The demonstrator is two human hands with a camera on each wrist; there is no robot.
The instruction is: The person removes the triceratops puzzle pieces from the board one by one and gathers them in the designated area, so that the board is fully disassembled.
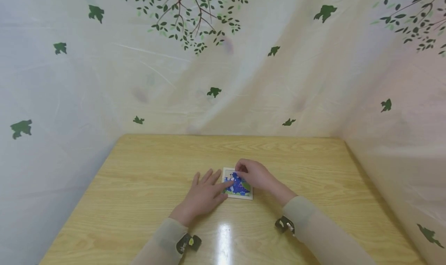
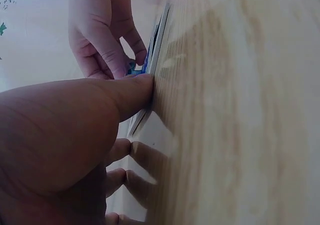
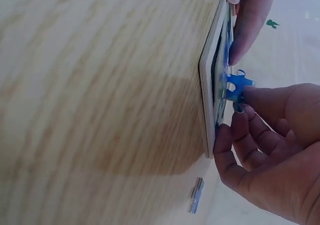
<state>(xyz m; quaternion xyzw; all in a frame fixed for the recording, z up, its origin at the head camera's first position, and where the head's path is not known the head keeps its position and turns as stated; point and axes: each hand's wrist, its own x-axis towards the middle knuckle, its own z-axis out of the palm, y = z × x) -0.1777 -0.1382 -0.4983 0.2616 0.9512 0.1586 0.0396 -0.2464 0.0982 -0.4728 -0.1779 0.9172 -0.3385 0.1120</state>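
Note:
A small jigsaw puzzle (image 1: 241, 187) with a blue and green picture lies on the wooden table in a white frame (image 1: 244, 197). My right hand (image 1: 259, 176) pinches a blue puzzle piece (image 3: 240, 87) between thumb and fingertip, tilted up at the picture's surface near the far edge. Spread across the left side is my left hand (image 1: 203, 197), its index finger extended over the picture and its thumb at the frame's near edge. In the left wrist view that thumb (image 2: 135, 90) presses against the frame's side.
A loose puzzle piece (image 3: 196, 195) lies on the table beside the frame in the right wrist view. The wooden table (image 1: 156, 156) meets a pale curtain (image 1: 174, 102) printed with leaves at its back and sides.

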